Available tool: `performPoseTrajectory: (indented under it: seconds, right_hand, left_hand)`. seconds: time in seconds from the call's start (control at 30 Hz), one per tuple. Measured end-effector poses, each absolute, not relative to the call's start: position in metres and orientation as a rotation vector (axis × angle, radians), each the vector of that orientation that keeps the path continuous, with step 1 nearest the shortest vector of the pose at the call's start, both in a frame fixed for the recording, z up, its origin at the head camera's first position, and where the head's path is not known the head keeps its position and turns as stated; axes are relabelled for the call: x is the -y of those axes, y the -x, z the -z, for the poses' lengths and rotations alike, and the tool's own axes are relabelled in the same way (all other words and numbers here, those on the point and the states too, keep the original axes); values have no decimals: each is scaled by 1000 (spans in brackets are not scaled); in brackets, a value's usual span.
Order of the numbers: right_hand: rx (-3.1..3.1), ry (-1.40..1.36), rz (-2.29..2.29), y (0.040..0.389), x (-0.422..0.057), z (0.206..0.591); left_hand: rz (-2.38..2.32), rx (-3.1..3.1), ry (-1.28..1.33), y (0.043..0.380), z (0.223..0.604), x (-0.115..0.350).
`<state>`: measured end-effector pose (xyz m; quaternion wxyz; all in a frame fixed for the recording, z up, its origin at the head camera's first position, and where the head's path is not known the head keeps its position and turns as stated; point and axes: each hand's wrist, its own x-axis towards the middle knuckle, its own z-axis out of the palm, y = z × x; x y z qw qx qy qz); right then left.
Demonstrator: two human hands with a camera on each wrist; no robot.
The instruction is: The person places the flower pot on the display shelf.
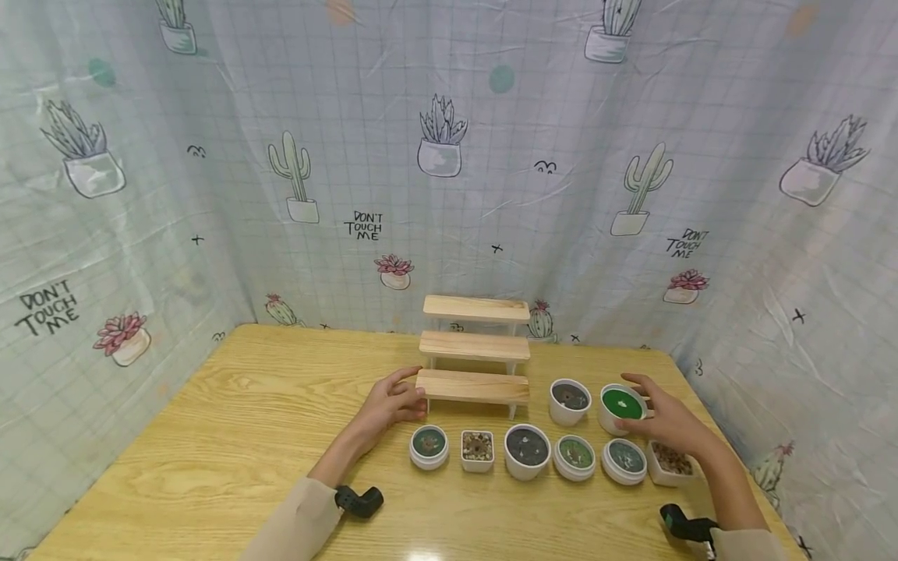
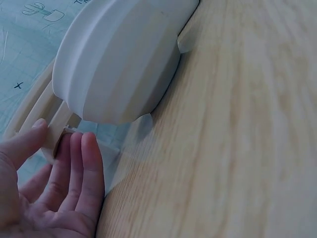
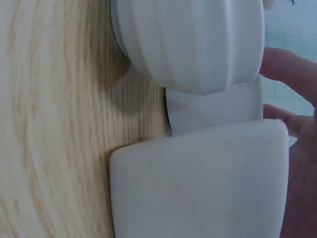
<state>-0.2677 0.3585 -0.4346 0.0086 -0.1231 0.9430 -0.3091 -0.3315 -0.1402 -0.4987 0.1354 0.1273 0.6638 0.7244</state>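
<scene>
My left hand (image 1: 388,403) holds the left end of the lowest board of a three-tier wooden display stand (image 1: 473,385). In the left wrist view its thumb lies on top of the board and its fingers (image 2: 91,153) come up from underneath. Over at the right, my right hand (image 1: 662,417) grips a round white pot (image 1: 622,407) with a bright green top, thumb in front and fingers behind. In the right wrist view that pot (image 3: 215,109) is mostly hidden by two nearer white pots, so its contact with the table cannot be made out.
A dark-topped white pot (image 1: 570,400) stands between the stand and the held pot. In front runs a row of white pots, among them a square one with pebbles (image 1: 478,449) and another at the right end (image 1: 671,463). A printed curtain (image 1: 442,218) hangs behind the table (image 1: 302,374).
</scene>
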Motion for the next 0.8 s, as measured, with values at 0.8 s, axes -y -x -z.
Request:
performPoseTrajectory:
  seconds: [0.8]
  right_hand:
    - [-2935, 350, 919, 272, -356, 442]
  left_hand:
    - [-2122, -1871, -390, 330, 501, 143]
